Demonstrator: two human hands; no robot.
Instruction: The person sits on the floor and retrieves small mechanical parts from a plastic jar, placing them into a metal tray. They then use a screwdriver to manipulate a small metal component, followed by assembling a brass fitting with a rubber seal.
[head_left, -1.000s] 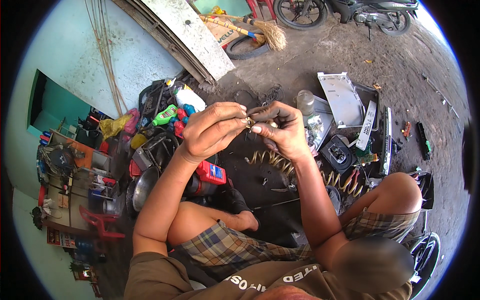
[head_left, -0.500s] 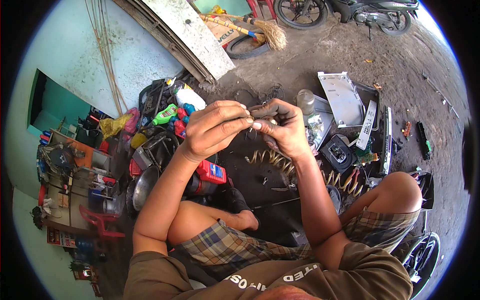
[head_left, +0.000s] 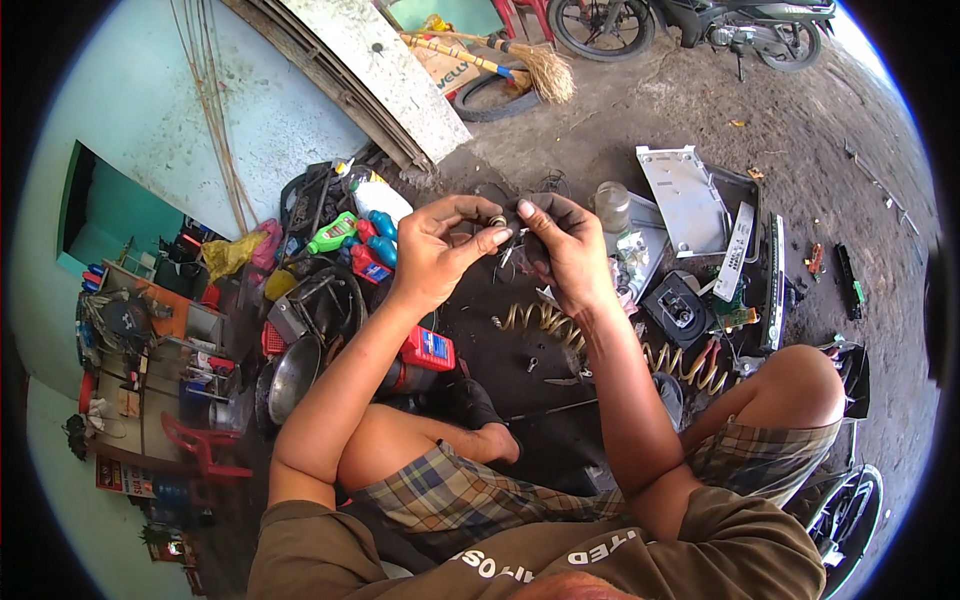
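Observation:
Both of my hands are raised in front of me, their fingertips almost meeting. My left hand (head_left: 440, 245) is closed in a pinch, thumb and forefinger on a small metal ring-like piece (head_left: 497, 220). Close beside it, my right hand (head_left: 568, 245) is closed too, thumb pressed against blackened, curled fingers. What the right hand grips is mostly hidden; thin wire-like ends (head_left: 508, 255) show between the two hands, and I cannot tell which hand holds them. Under the hands, a brassy coil spring (head_left: 545, 318) lies on the dark ground.
To the right are a grey metal casing (head_left: 682, 200), a glass jar (head_left: 612, 205), a black square part (head_left: 678, 308) and red-handled pliers (head_left: 707, 352). Bottles, a red box (head_left: 428, 348) and a metal bowl (head_left: 294, 378) crowd the left. A motorbike (head_left: 740, 30) stands at the back.
My left hand has rolled over, showing its thumb and the ring-like piece. The fingertips have parted slightly, and my right thumb now points up.

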